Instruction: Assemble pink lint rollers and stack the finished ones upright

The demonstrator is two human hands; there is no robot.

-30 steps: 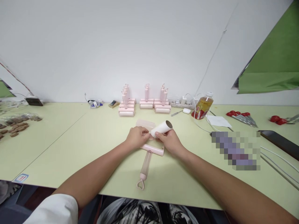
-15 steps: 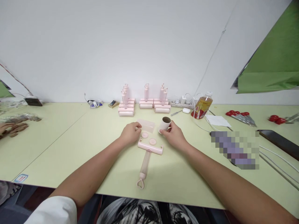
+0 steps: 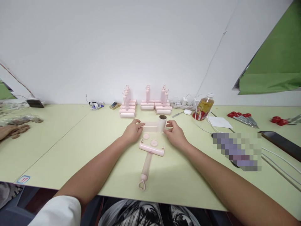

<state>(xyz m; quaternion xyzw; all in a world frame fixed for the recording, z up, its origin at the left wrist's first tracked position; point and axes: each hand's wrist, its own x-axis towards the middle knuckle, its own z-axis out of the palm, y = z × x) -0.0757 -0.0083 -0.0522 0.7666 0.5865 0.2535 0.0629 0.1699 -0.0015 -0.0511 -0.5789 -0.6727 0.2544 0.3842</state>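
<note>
A white paper roll point(image 3: 161, 125) with a brown cardboard core stands upright on the table. Beside it on the right, my right hand point(image 3: 175, 133) has its fingers apart, nothing in them. My left hand point(image 3: 133, 131) grips the left end of a translucent pink cover point(image 3: 150, 126), which lies lengthwise toward the roll. Closer to me are two round pink end caps point(image 3: 146, 136) point(image 3: 154, 143). Below them lies a pink lint roller frame point(image 3: 151, 149) with a clear handle point(image 3: 147, 164) and a heart-shaped loop at its end.
Several pink lint rollers point(image 3: 127, 112) stand along the wall. To the right are a screwdriver point(image 3: 177, 114), a white case point(image 3: 187, 111), a power strip point(image 3: 181, 106), a bottle point(image 3: 204, 106), cables, red-handled tools point(image 3: 243, 118) and a dark phone point(image 3: 282, 142). Another person's hand point(image 3: 7, 130) shows at far left.
The right hand has let go of the roll, which now stands upright a little further left and back. The translucent cover has turned straighter and shifted slightly right.
</note>
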